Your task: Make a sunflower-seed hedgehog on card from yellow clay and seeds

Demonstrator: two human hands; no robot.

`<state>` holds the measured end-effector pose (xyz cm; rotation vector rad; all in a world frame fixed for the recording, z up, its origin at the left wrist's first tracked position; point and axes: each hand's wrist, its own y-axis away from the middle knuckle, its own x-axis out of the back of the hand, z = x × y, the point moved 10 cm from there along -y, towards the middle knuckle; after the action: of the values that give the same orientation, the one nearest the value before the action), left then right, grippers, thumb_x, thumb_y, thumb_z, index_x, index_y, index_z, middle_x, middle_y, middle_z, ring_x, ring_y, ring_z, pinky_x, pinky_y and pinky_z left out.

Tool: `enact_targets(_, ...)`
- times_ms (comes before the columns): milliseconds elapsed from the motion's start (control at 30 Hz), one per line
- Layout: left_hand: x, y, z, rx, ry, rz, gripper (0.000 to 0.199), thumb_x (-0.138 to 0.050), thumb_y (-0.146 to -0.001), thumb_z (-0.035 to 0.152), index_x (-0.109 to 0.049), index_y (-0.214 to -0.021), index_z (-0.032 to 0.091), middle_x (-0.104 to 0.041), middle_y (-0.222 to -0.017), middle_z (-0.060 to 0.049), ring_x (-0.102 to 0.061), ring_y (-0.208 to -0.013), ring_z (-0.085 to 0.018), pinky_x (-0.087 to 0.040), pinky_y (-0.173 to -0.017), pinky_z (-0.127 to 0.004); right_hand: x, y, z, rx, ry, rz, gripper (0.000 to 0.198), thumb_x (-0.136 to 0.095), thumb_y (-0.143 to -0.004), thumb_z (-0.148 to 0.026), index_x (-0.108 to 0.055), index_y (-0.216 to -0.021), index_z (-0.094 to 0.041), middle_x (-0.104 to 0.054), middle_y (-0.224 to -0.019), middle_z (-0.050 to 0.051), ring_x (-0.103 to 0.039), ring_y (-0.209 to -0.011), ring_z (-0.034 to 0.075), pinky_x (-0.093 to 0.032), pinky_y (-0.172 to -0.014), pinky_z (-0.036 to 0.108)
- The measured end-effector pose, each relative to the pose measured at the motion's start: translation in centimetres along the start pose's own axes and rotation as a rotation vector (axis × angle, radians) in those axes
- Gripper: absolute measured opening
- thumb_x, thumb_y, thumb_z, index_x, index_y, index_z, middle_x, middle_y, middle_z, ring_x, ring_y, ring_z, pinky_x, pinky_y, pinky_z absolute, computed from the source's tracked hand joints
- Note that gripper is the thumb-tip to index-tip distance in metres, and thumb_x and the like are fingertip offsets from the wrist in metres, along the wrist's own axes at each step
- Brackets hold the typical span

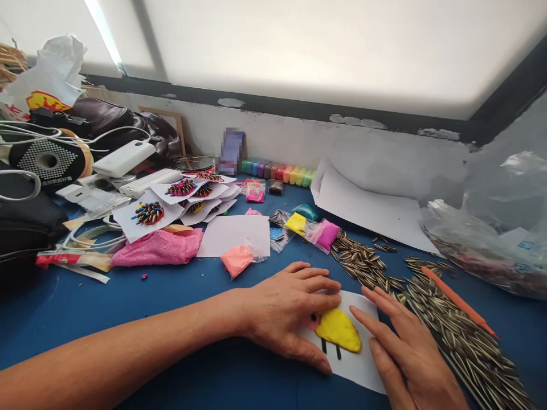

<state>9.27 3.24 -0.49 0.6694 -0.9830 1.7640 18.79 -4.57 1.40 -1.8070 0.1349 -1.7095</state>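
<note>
A flattened yellow clay shape lies on a small white paper sheet near the front of the table. At its left edge is a bit of pink clay with a black dot, partly beside my fingers. Two short black strips point down from the yellow clay. My left hand rests on the paper's left side, fingers spread around the clay and holding nothing. On the right, my right hand has its fingers stretched out at the paper's edge, also holding nothing.
Striped sunflower seeds lie in piles at right, with an orange tool on them. Clay packets, a pink cloth and seed-decorated cards lie behind. A clear plastic bag stands right; cables and power banks sit left.
</note>
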Motion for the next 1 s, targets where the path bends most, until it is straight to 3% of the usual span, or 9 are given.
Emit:
enact_targets(167, -0.1, 0.0, 0.0, -0.002, -0.004, 0.003, 0.078, -0.070, -0.080, 0.068, -0.054, -0.137, 0.017, -0.053, -0.147, -0.012, -0.040, -0.141, -0.031, -0.016, -0.121, -0.041, -1.0, 0.3, -0.1, 0.015, 0.019, -0.075, 0.038, -0.050, -0.092, -0.019, -0.064, -0.127, -0.021, -0.047, -0.151, 0.011, -0.044, -0.140, 0.029, -0.049, -0.103, 0.048)
enact_targets(400, -0.2, 0.0, -0.1, 0.009, 0.001, -0.014, 0.079, -0.069, -0.081, 0.068, -0.053, -0.140, 0.019, -0.051, -0.148, -0.012, -0.040, -0.142, -0.033, -0.018, -0.120, -0.044, -0.4, 0.7, 0.4, -0.015, -0.022, -0.021, 0.040, -0.048, -0.091, -0.014, -0.065, -0.126, -0.021, -0.052, -0.148, 0.010, -0.047, -0.138, 0.028, -0.050, -0.103, 0.047)
enact_targets(533, -0.2, 0.0, -0.2, 0.010, 0.007, -0.011, 0.078, -0.069, -0.081, 0.068, -0.054, -0.140, 0.018, -0.052, -0.147, -0.013, -0.041, -0.141, -0.033, -0.018, -0.120, -0.044, -0.2, 0.6, -0.3, 0.037, -0.014, -0.007, 0.039, -0.049, -0.087, -0.013, -0.069, -0.120, -0.019, -0.054, -0.145, 0.012, -0.047, -0.137, 0.029, -0.049, -0.102, 0.047)
enact_targets(767, -0.3, 0.0, -0.2, 0.022, -0.002, -0.028, 0.079, -0.071, -0.080, 0.067, -0.053, -0.140, 0.020, -0.051, -0.149, -0.013, -0.040, -0.142, -0.034, -0.017, -0.120, -0.046, -0.3, 1.1, -0.5, 0.068, 0.017, -0.027, 0.044, -0.051, -0.085, -0.012, -0.064, -0.127, -0.016, -0.050, -0.148, 0.016, -0.045, -0.139, 0.031, -0.047, -0.103, 0.047)
enact_targets(1000, -0.3, 0.0, -0.1, 0.009, -0.017, -0.026, 0.081, -0.070, -0.081, 0.068, -0.053, -0.142, 0.018, -0.049, -0.150, -0.014, -0.040, -0.141, -0.034, -0.019, -0.120, -0.046, 0.4, 0.7, -1.2, 0.095, 0.036, 0.031, 0.039, -0.049, -0.083, -0.008, -0.071, -0.116, -0.015, -0.060, -0.137, 0.017, -0.055, -0.129, 0.031, -0.050, -0.096, 0.046)
